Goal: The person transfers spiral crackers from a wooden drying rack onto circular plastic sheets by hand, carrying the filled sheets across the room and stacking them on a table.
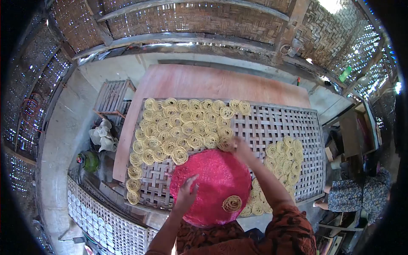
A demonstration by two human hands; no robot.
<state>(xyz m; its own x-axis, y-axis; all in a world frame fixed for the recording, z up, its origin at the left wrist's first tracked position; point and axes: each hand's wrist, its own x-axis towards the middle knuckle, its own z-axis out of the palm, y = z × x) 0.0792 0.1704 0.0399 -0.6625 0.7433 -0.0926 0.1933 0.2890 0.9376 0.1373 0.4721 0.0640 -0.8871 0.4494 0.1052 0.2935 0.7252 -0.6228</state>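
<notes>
A round, bright pink tray (208, 174) lies in front of me, overlapping the near edge of a woven bamboo rack (276, 123). One coiled noodle nest (232, 204) sits on the tray's lower right part. My left hand (187, 194) is over the tray's left side, fingers stretched out and holding nothing. At the tray's far edge, the fingers of my right hand (241, 149) close on another noodle nest (225, 143), at the border of the rows on the rack. Rows of pale yellow nests (187, 117) cover the rack's left part; a second group (284, 159) lies to the right.
A pinkish board (195, 83) lies under the rack. Another rack (93, 221) with whitish rounds stands at lower left. A slatted wooden stand (112, 97), a white sack (103, 135) and a green jug (88, 160) are at left. Someone in patterned clothing (346, 195) is at right.
</notes>
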